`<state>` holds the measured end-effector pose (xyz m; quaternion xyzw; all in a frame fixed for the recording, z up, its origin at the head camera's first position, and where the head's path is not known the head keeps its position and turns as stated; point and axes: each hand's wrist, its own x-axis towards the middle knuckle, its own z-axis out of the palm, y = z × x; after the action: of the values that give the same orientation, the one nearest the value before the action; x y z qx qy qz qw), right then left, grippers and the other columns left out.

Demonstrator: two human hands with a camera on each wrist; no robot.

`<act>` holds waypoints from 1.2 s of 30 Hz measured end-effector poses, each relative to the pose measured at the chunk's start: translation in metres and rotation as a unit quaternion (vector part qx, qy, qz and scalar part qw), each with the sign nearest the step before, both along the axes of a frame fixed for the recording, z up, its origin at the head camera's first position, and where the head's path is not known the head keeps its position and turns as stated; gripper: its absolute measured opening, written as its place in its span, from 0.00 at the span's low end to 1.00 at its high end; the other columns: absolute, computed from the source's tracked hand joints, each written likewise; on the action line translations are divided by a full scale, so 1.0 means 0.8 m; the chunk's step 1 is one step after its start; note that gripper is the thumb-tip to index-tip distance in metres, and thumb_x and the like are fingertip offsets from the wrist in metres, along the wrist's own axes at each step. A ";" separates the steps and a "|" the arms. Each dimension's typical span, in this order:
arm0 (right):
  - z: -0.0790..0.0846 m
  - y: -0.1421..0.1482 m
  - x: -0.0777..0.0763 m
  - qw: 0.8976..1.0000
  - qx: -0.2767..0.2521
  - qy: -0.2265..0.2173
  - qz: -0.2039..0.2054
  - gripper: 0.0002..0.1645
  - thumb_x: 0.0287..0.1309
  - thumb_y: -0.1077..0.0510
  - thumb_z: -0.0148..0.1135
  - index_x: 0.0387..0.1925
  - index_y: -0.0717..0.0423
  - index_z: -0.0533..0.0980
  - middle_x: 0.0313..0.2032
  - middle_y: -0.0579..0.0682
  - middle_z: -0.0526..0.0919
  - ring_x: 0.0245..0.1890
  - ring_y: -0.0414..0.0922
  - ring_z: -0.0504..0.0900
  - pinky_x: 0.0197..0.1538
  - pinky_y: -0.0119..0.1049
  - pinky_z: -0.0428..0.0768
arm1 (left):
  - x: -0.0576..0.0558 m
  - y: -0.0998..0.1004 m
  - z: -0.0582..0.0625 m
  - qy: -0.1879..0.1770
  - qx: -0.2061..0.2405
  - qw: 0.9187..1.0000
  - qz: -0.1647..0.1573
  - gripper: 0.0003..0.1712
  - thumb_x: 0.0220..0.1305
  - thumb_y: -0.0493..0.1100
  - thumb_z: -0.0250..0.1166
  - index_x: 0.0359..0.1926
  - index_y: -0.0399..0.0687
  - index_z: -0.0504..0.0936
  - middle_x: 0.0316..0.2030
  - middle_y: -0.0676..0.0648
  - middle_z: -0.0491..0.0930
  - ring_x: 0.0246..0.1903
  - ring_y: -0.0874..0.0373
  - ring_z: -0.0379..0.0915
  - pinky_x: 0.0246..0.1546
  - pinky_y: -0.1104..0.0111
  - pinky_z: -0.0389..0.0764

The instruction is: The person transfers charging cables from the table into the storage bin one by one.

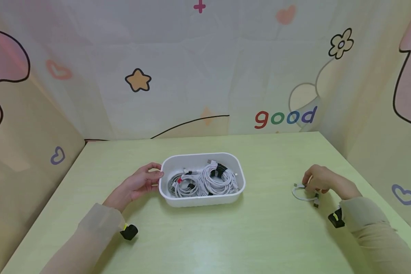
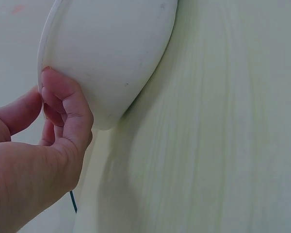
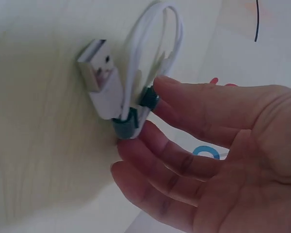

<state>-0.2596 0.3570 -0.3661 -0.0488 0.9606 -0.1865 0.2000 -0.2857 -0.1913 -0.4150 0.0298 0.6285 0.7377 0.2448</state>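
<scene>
A white plastic storage box [image 1: 202,201] stands at the middle of the table, with coiled white cables [image 1: 219,182] inside, bound by black ties and one red one. My left hand [image 1: 143,182] holds the box's left end; in the left wrist view its thumb and curled fingers meet at the rim. Over on the right, my right hand [image 1: 320,179] pinches a short white USB cable [image 1: 300,198], looped and bound with a dark strap [image 3: 126,124]. Its metal USB plug [image 3: 94,68] points away from the fingers in the right wrist view.
The pale wooden table [image 1: 205,236] meets a printed curtain [image 1: 178,57] at the back and sides. Small black devices [image 1: 129,231] sit at both cuffs.
</scene>
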 end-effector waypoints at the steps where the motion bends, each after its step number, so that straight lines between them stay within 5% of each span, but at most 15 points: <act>1: -0.002 0.001 0.001 1.000 -0.002 0.004 -0.001 0.12 0.48 0.65 0.65 0.37 0.66 0.78 0.23 0.50 0.76 0.24 0.43 0.73 0.26 0.36 0.76 | 0.000 0.000 0.000 -0.001 0.001 1.000 0.001 0.15 0.69 0.34 0.56 0.53 0.48 0.63 0.39 0.49 0.78 0.34 0.59 0.79 0.37 0.67 0.83; 9: -0.014 0.009 -0.003 1.000 -0.021 0.011 0.000 0.05 0.48 0.67 0.63 0.30 0.65 0.77 0.19 0.47 0.74 0.19 0.40 0.73 0.24 0.33 0.77 | -0.003 0.000 -0.003 0.000 0.005 1.000 -0.001 0.15 0.69 0.34 0.56 0.52 0.48 0.63 0.38 0.50 0.78 0.34 0.59 0.79 0.37 0.67 0.83; 36: -0.003 0.002 -0.018 0.987 -0.156 -0.019 0.019 0.12 0.61 0.62 0.60 0.40 0.71 0.74 0.26 0.49 0.77 0.25 0.41 0.76 0.32 0.33 0.82 | -0.001 0.000 -0.003 -0.002 0.006 1.000 0.006 0.15 0.69 0.34 0.56 0.52 0.48 0.64 0.37 0.50 0.79 0.34 0.60 0.79 0.37 0.68 0.83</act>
<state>-0.2741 0.3589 -0.3687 -0.0943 0.9147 -0.3309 0.2119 -0.2863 -0.1910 -0.4172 0.0261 0.6237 0.7431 0.2410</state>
